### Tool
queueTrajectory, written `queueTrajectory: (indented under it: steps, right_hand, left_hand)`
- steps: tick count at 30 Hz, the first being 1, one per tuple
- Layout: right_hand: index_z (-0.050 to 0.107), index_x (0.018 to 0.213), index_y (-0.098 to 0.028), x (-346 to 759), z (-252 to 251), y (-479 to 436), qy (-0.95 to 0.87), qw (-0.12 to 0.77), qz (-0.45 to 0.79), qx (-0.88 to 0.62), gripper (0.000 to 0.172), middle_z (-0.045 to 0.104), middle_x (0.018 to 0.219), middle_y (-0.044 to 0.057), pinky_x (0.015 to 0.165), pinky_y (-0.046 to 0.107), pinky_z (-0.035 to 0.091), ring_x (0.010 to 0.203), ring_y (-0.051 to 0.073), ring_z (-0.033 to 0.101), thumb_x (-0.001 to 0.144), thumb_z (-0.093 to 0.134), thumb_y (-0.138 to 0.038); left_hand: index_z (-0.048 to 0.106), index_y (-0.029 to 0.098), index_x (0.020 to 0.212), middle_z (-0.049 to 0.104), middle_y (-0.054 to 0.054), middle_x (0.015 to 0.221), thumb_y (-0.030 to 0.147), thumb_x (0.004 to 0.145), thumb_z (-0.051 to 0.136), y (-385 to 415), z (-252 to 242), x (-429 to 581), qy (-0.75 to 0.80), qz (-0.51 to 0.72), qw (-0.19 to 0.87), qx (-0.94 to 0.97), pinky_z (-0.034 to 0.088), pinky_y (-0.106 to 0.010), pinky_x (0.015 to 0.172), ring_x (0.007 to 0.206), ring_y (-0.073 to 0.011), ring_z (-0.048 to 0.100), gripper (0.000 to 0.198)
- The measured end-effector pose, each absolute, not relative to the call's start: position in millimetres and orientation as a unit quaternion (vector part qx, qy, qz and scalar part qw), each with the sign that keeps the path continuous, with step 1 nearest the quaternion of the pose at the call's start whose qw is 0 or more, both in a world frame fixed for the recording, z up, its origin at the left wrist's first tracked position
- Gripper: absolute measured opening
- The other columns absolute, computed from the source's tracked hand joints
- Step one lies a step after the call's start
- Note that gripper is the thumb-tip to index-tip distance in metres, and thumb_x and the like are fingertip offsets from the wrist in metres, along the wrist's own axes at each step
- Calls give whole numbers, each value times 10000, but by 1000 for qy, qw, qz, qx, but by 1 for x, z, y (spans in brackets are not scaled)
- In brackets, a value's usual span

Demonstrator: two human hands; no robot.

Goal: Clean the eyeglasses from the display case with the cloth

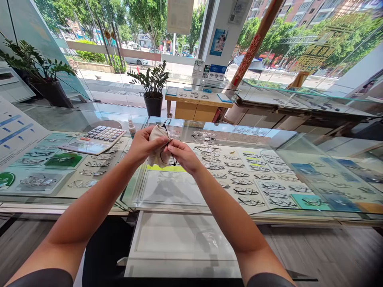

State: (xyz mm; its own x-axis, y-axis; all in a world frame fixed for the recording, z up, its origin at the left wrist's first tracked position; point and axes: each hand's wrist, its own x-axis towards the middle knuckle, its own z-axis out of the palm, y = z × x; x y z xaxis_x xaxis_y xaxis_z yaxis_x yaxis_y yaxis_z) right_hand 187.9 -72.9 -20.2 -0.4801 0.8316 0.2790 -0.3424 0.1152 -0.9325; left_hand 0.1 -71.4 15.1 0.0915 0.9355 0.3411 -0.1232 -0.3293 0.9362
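Above the glass counter, both hands meet on a pair of dark-framed eyeglasses (172, 160) and a pale cloth (155, 157). My left hand (146, 143) is closed round the cloth, which is bunched over part of the glasses. Pinched between thumb and fingers of my right hand (183, 154) is the dark frame, near its middle. One temple tip sticks up above the cloth. The cloth and fingers hide much of the lenses.
A calculator (97, 139) and a small spray bottle (131, 128) stand on the glass counter (170, 191). Rows of eyeglasses (239, 173) lie under the glass. An open white drawer (182, 239) juts out below. Potted plants (153, 104) stand by the window.
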Motion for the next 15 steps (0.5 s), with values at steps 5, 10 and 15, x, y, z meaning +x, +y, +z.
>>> queueTrajectory:
  steps: [5,10,15]
  right_hand:
    - [788,862,-225,188,-22,-71,-597,460,622,-213,476,682,902,17,912,346,469,897,193,550,835,911,-683]
    - [797,866,-219,188,-25,-70,-596,460,627,-202,455,694,925,13,929,325,441,923,182,555,859,916,-657]
    - [790,866,-222,187,-28,-68,-604,456,624,-195,469,704,923,6,914,315,438,915,180,558,858,920,-672]
  left_hand:
    - [752,179,796,694,-6,719,499,675,1029,-72,15,-1,354,577,454,579,473,-263,614,638,-134,584,440]
    - [744,170,775,674,1,699,488,692,1031,-70,13,-2,347,582,457,576,458,-242,601,625,-117,570,436]
    - [742,166,767,674,7,687,504,654,1053,-66,12,-2,336,592,479,554,453,-224,570,595,-104,559,472]
